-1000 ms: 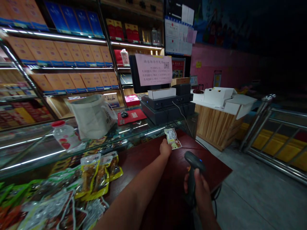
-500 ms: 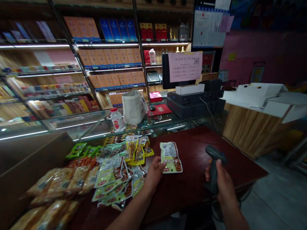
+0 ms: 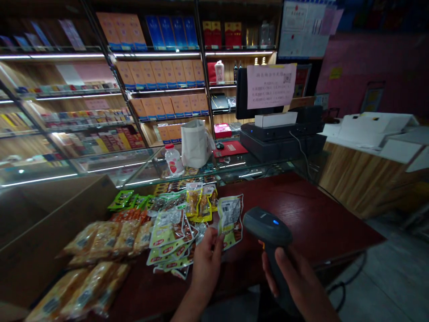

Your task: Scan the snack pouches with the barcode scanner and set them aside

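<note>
Between the thumb and fingers of my left hand [image 3: 208, 255] is the lower edge of a green-and-brown snack packet [image 3: 231, 220], tilted up with its barcode side showing. My right hand [image 3: 295, 277] is wrapped round the handle of a dark grey barcode scanner [image 3: 268, 228], which has a blue light on top. The scanner's head points left at the packet, a short way apart from it. Just left of my left hand lies a stack of similar snack packets [image 3: 169, 237], with yellow packets [image 3: 199, 205] behind it.
A cardboard box [image 3: 56, 223] stands at the left, beside clear bags of bread-like snacks [image 3: 103, 241] on the dark red table [image 3: 301, 197]. Behind are a glass counter, a bottle [image 3: 173, 161], a cloth bag [image 3: 194, 145] and a monitor [image 3: 241, 94]. A cable hangs at the right.
My left hand has lifted and tilted the packet up from the table. My right hand has brought the scanner left, close to the packet. The view has shifted slightly.
</note>
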{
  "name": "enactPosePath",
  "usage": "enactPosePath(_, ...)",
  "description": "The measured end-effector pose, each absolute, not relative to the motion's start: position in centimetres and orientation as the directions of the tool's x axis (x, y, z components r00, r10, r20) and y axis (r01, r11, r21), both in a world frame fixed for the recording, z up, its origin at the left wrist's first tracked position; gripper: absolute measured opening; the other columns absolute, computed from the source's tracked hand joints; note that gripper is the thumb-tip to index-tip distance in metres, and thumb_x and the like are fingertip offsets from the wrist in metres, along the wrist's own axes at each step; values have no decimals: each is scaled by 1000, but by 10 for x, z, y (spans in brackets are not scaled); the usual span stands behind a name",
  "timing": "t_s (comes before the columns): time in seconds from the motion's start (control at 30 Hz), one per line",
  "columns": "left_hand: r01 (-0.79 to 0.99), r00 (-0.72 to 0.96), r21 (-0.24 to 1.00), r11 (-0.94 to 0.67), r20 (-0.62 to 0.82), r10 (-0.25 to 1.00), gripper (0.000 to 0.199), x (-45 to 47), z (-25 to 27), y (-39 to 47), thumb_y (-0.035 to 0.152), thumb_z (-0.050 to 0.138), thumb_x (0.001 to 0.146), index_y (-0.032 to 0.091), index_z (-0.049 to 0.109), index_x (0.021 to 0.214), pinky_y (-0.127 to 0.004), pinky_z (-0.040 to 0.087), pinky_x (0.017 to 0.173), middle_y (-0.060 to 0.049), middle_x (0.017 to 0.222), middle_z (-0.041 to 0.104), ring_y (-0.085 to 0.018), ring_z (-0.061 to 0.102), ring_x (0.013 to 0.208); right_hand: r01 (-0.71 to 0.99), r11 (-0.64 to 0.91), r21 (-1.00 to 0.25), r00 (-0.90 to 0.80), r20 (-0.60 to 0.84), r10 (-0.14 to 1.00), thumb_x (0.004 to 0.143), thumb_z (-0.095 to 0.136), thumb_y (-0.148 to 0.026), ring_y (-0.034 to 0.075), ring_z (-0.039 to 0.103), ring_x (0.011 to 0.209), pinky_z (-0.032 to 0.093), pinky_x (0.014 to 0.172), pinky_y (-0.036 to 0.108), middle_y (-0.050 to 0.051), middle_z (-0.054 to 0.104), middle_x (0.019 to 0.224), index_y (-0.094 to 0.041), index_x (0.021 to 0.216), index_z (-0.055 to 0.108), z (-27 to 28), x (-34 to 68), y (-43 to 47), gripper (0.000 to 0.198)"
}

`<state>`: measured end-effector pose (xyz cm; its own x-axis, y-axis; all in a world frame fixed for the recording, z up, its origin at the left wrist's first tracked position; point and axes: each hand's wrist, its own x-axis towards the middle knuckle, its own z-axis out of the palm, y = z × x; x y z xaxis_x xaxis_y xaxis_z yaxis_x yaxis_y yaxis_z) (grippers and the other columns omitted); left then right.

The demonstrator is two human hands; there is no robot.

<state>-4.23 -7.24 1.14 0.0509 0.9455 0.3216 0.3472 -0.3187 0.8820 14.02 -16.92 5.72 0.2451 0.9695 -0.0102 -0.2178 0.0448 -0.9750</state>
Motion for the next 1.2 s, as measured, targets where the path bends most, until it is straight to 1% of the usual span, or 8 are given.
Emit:
enactPosePath(0.2,426,26,859,-283,302,953,27,-47,9,-74,45,50,91,23,47,77,-23,37,54,4,62,51,-14,51,56,-203,1,-979,194,-39,980,82,60,-76,10,49,43,39,44,22,4,63,60,-16,72,65,61,137,-171,61)
enactPosePath(0.43,501,12,806,-314,356,934,26,-51,11,-73,43,50,92,23,50,76,-24,38,57,4,59,53,-14,52,56,-228,-33,-973,189,-78,979,77,63,-78,12,50,44,39,45,23,1,59,55,-17,73,65,64,134,-174,61)
enactPosePath(0.7,337,-34,911,-239,265,964,26,-61,26,-84,47,55,89,23,51,82,-22,43,55,3,63,56,-14,56,58,-142,-30,-989,192,-57,980,82,57,-78,13,51,46,42,48,25,3,63,57,-19,74,66,63,142,-175,60)
enactPosePath(0.8,221,-167,965,-139,178,970,33,-92,52,-80,53,60,83,23,51,92,-24,47,52,4,64,58,-14,58,56,-130,-41,-991,223,-69,972,84,56,-76,13,50,46,43,47,25,2,60,53,-19,72,65,56,151,-173,58)
enactPosePath(0.87,172,-285,982,-72,120,951,38,-120,72,-71,53,64,77,22,51,97,-25,48,49,5,65,60,-14,58,52,-175,-54,-983,270,-101,958,81,60,-76,13,51,45,43,45,24,2,62,58,-19,81,68,52,157,-170,58)
enactPosePath(0.97,232,-400,971,56,42,916,39,-158,93,-53,43,68,70,21,52,97,-24,47,45,5,63,61,-15,59,48,-226,-72,-972,314,-143,939,76,64,-78,13,51,43,41,41,23,1,63,59,-18,92,68,49,164,-163,63)
enactPosePath(1.1,332,-430,919,213,-53,901,36,-182,103,-33,28,63,71,19,54,104,-24,45,44,3,62,62,-16,61,46,-220,-72,-973,348,-147,926,74,64,-80,14,50,43,39,40,23,0,59,55,-17,98,67,49,166,-156,67)
enactPosePath(1.2,521,-443,812,262,-6,897,44,-189,101,-26,27,60,75,17,54,118,-26,45,47,4,57,60,-18,61,46,-173,-45,-984,354,-105,929,77,61,-80,13,50,44,39,41,23,0,62,60,-16,101,66,47,170,-151,68)
